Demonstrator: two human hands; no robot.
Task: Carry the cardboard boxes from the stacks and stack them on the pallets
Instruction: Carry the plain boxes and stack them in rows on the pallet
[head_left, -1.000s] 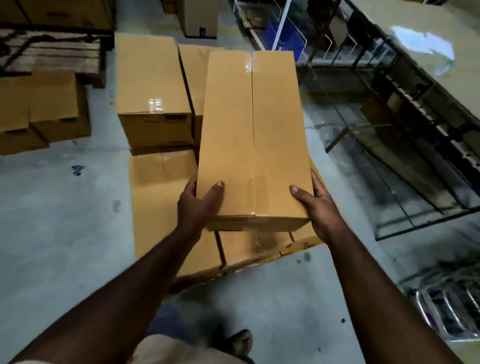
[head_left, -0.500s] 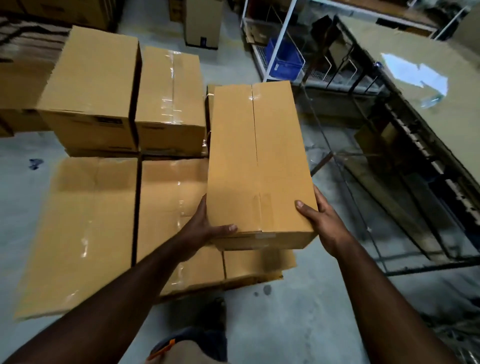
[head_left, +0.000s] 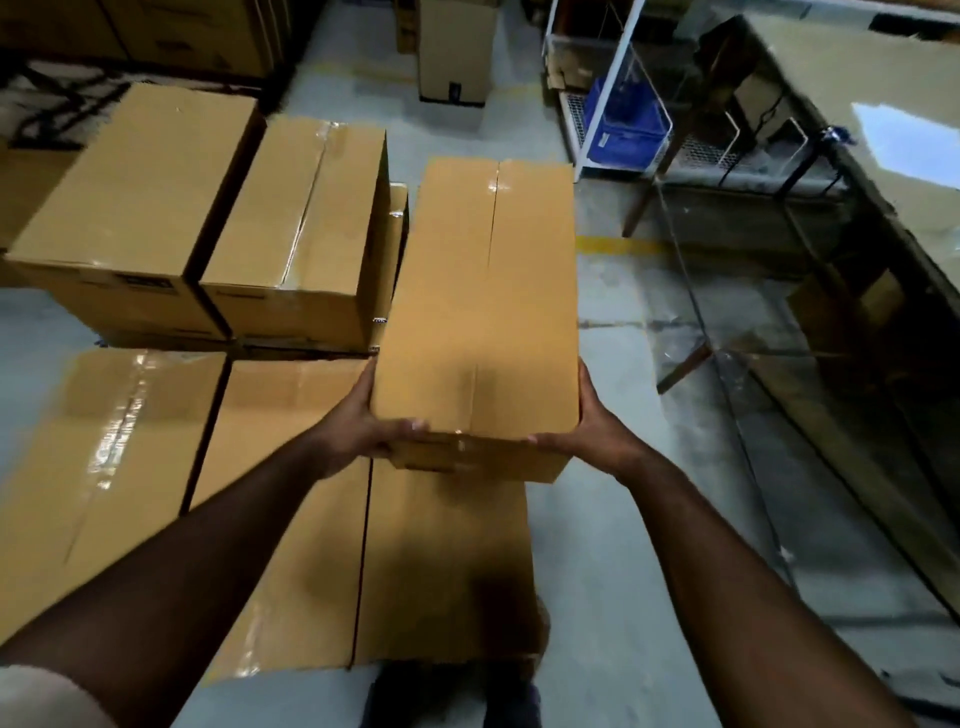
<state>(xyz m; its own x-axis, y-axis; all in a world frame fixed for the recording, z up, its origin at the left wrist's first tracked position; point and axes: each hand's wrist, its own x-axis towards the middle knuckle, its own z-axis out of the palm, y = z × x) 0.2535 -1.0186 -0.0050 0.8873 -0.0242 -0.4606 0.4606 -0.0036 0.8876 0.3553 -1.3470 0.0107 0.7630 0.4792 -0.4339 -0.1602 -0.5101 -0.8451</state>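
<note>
Plain tan cardboard boxes (head_left: 483, 312), blue crate (head_left: 626, 127), yellow floor stripe (head_left: 618, 244), grey floor (head_left: 597, 545)

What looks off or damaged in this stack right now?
Nothing stands out. The carried box is intact, gripped at its near corners by the left hand and right hand. The lower-layer boxes lie flat, tape wrinkled but sealed.

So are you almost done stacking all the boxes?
Partly. Done: low boxes lie side by side below, with two stacked boxes behind them. In hand: the left hand and right hand grip one carried box above that layer. Left: setting it down; how many remain is out of view.
</note>
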